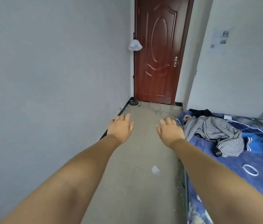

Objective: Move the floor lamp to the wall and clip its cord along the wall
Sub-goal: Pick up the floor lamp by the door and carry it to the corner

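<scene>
The floor lamp stands in the far left corner beside the door, with a white bell shade (135, 45), a thin black pole and a round dark base (133, 102) on the floor. Its cord (155, 109) lies in loose loops on the floor in front of the door. My left hand (120, 126) and my right hand (170, 129) are stretched out ahead, palms down, fingers spread, holding nothing. Both hands are well short of the lamp.
A grey wall (54, 78) with a black skirting strip runs along the left. A brown door (159, 50) closes the far end. A bed (240, 159) with clothes, a white ring and an orange box fills the right. A white scrap (155, 170) lies on the floor.
</scene>
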`<state>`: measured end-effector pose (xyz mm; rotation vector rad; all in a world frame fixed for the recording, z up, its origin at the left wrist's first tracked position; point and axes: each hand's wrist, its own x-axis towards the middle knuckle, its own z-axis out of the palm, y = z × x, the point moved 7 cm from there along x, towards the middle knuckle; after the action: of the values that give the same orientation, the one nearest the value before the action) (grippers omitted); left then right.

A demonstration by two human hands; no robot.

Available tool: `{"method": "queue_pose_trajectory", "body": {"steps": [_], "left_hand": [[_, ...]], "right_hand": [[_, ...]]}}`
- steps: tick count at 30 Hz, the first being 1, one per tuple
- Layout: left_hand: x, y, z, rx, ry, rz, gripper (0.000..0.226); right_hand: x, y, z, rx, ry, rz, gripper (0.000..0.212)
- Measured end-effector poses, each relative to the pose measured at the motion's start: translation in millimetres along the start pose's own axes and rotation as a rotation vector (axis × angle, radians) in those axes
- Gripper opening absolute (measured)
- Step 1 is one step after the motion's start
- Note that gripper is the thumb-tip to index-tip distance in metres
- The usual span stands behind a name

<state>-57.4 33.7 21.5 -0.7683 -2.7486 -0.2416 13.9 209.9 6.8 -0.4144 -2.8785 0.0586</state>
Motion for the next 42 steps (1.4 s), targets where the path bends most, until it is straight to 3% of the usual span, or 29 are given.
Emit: {"method": "queue_pose_trajectory", "body": {"steps": [8, 16, 21, 25, 32, 42], "left_hand": [[155, -2, 35, -0.042, -0.017, -0.058, 0.05], [319, -69, 89, -0.01, 0.0, -0.096, 0.05], [462, -96, 118, 0.011, 0.005, -0.05, 0.05], [580, -95, 133, -0.02, 0.028, -0.009, 0.049], [753, -50, 220, -0.089, 0.008, 0.074, 0.043], [1023, -45, 332, -0.134, -0.041, -0.103, 0.045]], "right_hand": [[171, 56, 19, 0.014, -0.037, -0.003, 0.04], [355, 31, 72, -0.011, -0.052, -0.133, 0.043], [489, 43, 86, 0.01, 0.004, -0.098, 0.037], [581, 84, 91, 0.025, 0.033, -0.033, 0.036], [732, 198, 142, -0.012, -0.001, 0.131, 0.037], [1012, 307, 197, 0.007, -0.032, 0.051, 0.043]]}}
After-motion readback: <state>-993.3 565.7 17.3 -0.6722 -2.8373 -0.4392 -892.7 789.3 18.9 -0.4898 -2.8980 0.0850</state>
